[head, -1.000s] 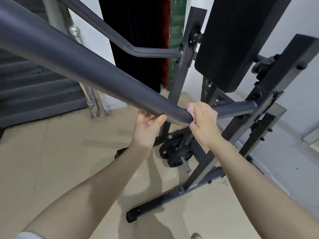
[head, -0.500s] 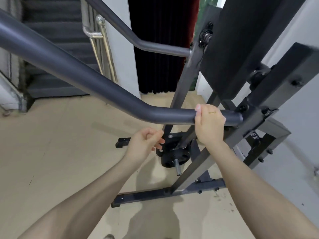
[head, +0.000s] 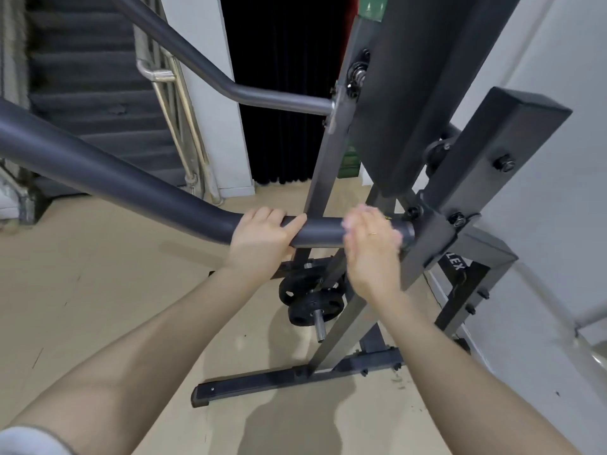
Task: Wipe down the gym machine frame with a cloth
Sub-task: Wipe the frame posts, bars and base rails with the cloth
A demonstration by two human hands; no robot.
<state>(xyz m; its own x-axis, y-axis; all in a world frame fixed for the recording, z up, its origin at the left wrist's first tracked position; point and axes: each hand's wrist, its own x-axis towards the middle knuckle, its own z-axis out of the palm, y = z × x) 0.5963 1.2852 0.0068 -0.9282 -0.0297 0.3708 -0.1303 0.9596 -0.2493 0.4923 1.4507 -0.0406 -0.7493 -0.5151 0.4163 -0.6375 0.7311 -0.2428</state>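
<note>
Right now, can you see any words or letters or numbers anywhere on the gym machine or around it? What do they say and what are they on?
"LEX": white letters on a black part of the lower frame, cut off by the frame plate in front, so likely the end of a longer word.
Green panel at the top, behind the machine: pale marks, too blurred to read.
Weight plates near the floor: no readable markings.
Nothing else readable.
</note>
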